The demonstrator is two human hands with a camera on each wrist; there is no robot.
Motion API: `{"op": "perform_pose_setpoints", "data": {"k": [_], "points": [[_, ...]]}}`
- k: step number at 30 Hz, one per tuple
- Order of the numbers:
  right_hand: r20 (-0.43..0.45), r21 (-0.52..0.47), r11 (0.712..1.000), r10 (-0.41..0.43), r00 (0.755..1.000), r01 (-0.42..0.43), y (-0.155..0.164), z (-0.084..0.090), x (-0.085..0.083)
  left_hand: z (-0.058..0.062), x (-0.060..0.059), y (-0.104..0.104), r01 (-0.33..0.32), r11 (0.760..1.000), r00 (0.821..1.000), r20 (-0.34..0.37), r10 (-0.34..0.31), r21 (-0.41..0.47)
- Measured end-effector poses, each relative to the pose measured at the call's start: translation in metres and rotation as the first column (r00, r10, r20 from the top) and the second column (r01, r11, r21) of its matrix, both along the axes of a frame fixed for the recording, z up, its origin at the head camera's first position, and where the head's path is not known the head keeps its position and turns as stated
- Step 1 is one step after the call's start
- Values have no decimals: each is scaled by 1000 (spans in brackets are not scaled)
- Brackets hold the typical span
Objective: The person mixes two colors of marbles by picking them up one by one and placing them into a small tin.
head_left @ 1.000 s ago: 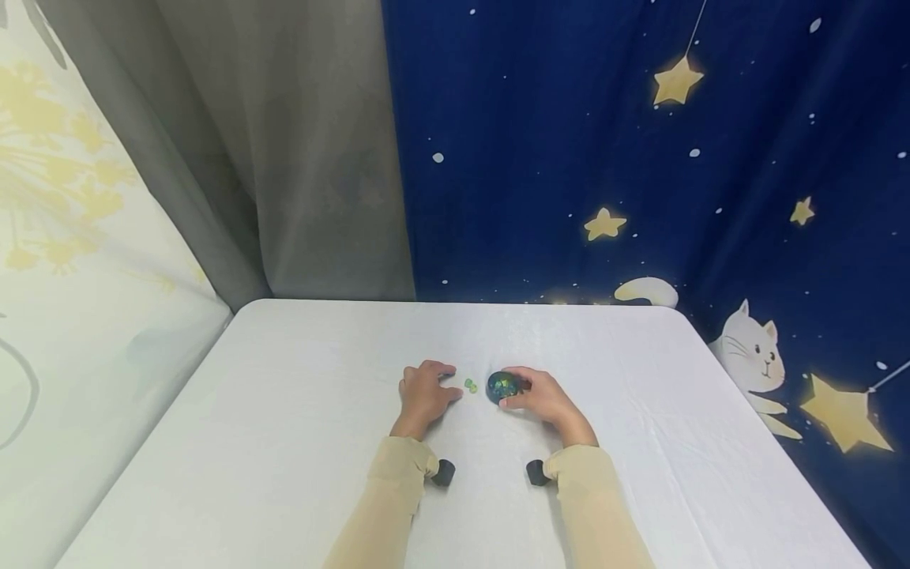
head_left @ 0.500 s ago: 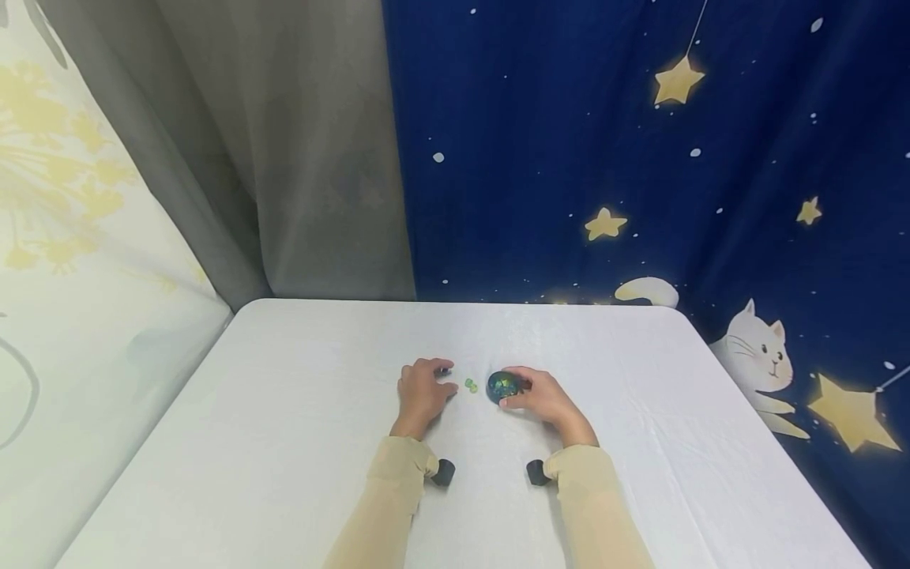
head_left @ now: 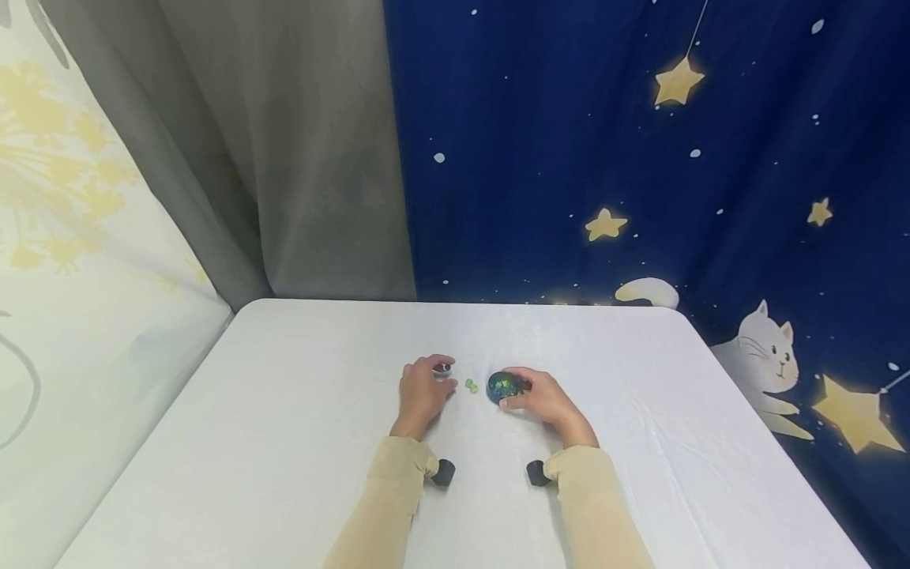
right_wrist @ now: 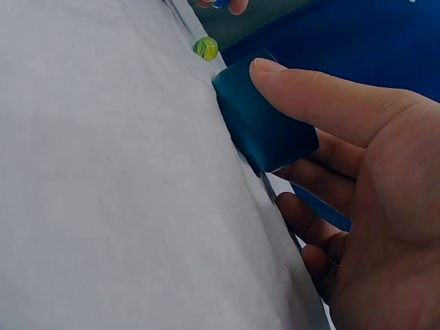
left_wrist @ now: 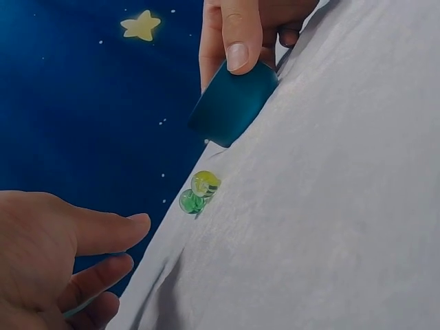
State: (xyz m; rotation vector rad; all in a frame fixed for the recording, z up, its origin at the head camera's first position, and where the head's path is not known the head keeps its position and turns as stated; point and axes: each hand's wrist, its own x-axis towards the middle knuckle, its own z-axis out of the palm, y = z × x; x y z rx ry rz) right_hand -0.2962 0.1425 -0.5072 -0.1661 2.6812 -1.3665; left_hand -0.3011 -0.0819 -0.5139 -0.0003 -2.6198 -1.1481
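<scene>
Your right hand holds the small teal cup on the white tablecloth, thumb curled over its wall and fingers behind it; the right wrist view shows the thumb pressed on the cup's side. From the head view you look into its glittery inside, so the cup seems tipped with its mouth up and toward your left hand, though the wrist views do not settle how far. Your left hand rests just to the left, with its fingertips pinching a small dark marble; the left wrist view shows curled fingers but hides the marble itself. Between the two hands, two marbles lie on the cloth touching each other: a yellow-green one and a green one. They sit just beside the cup's left side, apart from it, and nearer the cup than your left fingertips. So the line that matters runs left to right: pinched marble, loose pair, cup, all nearly in a row, with the left hand the one free to travel it. Compared with a second ago, your left fingers have drawn up off the cloth, and the dark marble now shows at their tips, where before the hand lay flatter and no marble showed; the right hand, the cup and the loose pair have not shifted.
</scene>
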Motion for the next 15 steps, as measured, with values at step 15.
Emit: {"op": "perform_pose_setpoints", "data": {"k": [15], "points": [[-8, 3, 1000, -6, 1000, 6, 0, -2, 0, 0, -2, -2, 13, 999, 999, -51, -11, 35]]}}
